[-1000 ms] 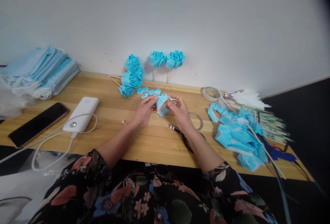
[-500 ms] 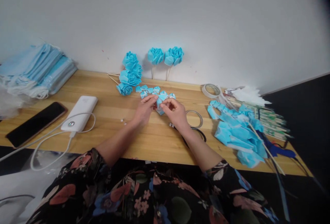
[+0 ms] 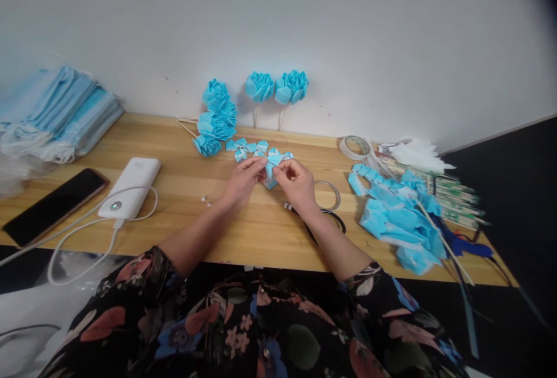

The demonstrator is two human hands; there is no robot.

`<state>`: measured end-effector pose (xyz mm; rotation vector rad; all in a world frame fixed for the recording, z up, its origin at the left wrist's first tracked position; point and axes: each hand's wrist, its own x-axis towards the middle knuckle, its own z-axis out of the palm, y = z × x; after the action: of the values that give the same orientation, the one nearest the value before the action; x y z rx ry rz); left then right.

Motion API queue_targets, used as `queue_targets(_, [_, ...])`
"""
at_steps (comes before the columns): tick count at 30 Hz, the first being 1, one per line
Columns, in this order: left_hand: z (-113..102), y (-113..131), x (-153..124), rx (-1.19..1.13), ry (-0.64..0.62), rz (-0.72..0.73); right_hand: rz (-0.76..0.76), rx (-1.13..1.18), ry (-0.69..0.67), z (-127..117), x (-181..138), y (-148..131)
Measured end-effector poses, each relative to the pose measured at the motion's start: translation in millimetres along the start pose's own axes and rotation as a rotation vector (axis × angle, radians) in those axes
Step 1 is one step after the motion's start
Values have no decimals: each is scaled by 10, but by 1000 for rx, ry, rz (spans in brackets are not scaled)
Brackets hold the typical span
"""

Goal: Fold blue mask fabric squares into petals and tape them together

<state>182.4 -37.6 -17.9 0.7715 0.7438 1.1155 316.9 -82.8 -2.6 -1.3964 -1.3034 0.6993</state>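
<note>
My left hand (image 3: 243, 182) and my right hand (image 3: 297, 185) meet over the middle of the wooden table (image 3: 243, 233). Both pinch one small folded piece of blue mask fabric (image 3: 272, 168) between thumb and fingers. Just behind it lie several small folded blue petals (image 3: 248, 148). Finished blue fabric roses (image 3: 216, 118) lie further back, and two more blue roses on sticks (image 3: 278, 86) lean against the white wall.
A stack of blue face masks (image 3: 61, 114) sits far left. A black phone (image 3: 54, 205) and a white power bank (image 3: 128, 187) with cable lie left. Tape rolls (image 3: 355, 147), scissors (image 3: 319, 218), cut blue scraps (image 3: 398, 221) and wooden sticks (image 3: 439, 189) crowd the right.
The blue piece has been folded smaller between my fingers, and both hands have drawn closer together. The view has tilted slightly, so everything sits a little higher in the picture.
</note>
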Motion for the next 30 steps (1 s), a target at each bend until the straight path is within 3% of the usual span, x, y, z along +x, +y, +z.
queue_targets(5, [-4, 6, 0, 13, 7, 13, 14, 36, -3, -21, 26, 51])
queue_targets(10, [-18, 16, 20, -4, 30, 25, 92, 228, 106, -59, 84, 101])
queue_targets(13, [-26, 10, 23, 30, 43, 28, 226, 348, 10, -73, 96, 89])
queue_targets(17, [-31, 1, 12, 147, 46, 85, 260, 396, -141, -71, 90, 73])
queue_targets(30, [-10, 44, -23, 333, 35, 221, 349, 432, -171, -54, 77, 21])
